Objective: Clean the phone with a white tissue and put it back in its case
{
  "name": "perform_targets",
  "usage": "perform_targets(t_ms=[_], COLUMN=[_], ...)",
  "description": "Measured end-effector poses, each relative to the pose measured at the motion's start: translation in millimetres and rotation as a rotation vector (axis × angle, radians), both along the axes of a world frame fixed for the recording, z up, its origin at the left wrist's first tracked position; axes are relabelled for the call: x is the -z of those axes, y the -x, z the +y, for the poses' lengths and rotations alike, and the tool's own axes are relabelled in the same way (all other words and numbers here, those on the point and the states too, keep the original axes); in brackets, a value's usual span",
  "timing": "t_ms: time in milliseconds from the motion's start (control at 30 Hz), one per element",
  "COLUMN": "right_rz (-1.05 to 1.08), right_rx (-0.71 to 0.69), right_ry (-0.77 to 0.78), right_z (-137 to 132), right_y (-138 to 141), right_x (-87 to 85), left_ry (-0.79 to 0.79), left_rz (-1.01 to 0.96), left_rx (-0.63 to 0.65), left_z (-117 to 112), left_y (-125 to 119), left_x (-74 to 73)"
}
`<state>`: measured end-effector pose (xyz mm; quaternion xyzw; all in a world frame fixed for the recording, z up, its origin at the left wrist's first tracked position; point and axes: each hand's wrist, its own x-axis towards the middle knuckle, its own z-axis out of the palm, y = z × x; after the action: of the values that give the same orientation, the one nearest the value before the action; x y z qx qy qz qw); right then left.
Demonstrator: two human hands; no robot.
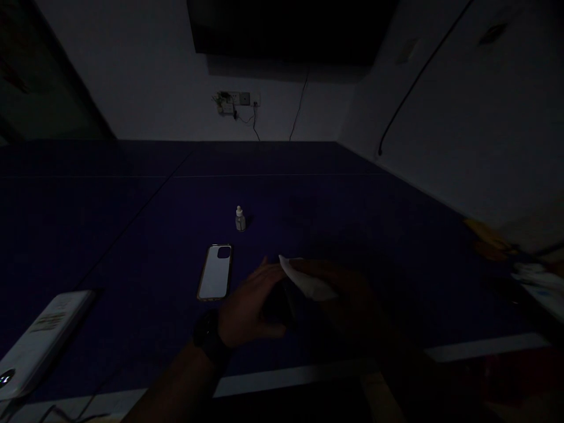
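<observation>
In dim light, my left hand point(253, 305), with a dark watch at the wrist, is closed around a dark, flat object that looks like a phone point(279, 302). My right hand point(346, 288) pinches a white wipe point(308, 283) at the upper edge of that phone; much of this hand is lost in shadow. Left of my hands a phone case point(214, 273) with a camera cutout lies flat on the blue table point(308, 205). Farther back a small dropper bottle point(240, 220) with a white top stands upright.
A white box-like device point(48, 338) sits at the table's left, with cables point(66, 416) below it. Along the right edge are a yellow item point(487, 233) and crumpled white material point(537, 276). A large dark screen point(291, 29) hangs on the wall above power sockets point(238, 98).
</observation>
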<state>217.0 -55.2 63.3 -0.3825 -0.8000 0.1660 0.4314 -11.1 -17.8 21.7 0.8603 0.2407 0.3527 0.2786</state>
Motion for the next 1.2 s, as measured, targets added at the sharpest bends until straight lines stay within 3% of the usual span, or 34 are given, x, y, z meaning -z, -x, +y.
perform_targets(t_ms=[167, 333, 433, 533, 600, 667, 733, 833, 900, 967, 1100, 1200], right_rz=[0.070, 0.010, 0.028, 0.088, 0.147, 0.195, 0.218, 0.195, 0.151, 0.113, 0.081, 0.015], right_rx=[0.229, 0.356, 0.427, 0.534, 0.593, 0.630, 0.651, 0.639, 0.578, 0.489, 0.331, 0.169], right_ry=[0.161, 0.273, 0.253, 0.239, 0.265, 0.279, 0.252, 0.171, 0.090, -0.002, -0.087, -0.098], right_z=[-13, -11, -6, -3, -4, -5, -6, -9, -11, -13, -17, -22], right_y=[14, 29, 35, 39, 42, 46, 51, 56, 59, 62, 62, 52], right_x=[1.5, 0.7, 2.7, 8.5, 13.2, 17.6, 21.3, 28.0, 35.7, 47.1, 73.8, 83.7], left_ry=[-0.231, -0.264, -0.213, 0.010, 0.254, 0.564, 0.878, 1.168, 1.287, 1.373, 1.423, 1.438], left_rz=[0.231, 0.328, 0.271, 0.041, -0.184, -0.409, -0.596, -0.888, -1.017, -1.026, -0.960, -0.910], left_rx=[-0.172, -0.325, -0.468, -0.643, -0.676, -0.565, -0.362, -0.106, -0.031, -0.009, -0.120, -0.190], left_z=[0, -4, -2, 6, 11, 12, 9, 4, 5, 8, 13, 11], left_y=[-4, -16, -22, -26, -29, -31, -32, -27, -23, -20, -17, -17], left_x=[-12.8, -16.2, -10.9, 3.5, 15.1, 23.6, 25.8, 17.5, 9.4, 4.0, 6.8, 13.8])
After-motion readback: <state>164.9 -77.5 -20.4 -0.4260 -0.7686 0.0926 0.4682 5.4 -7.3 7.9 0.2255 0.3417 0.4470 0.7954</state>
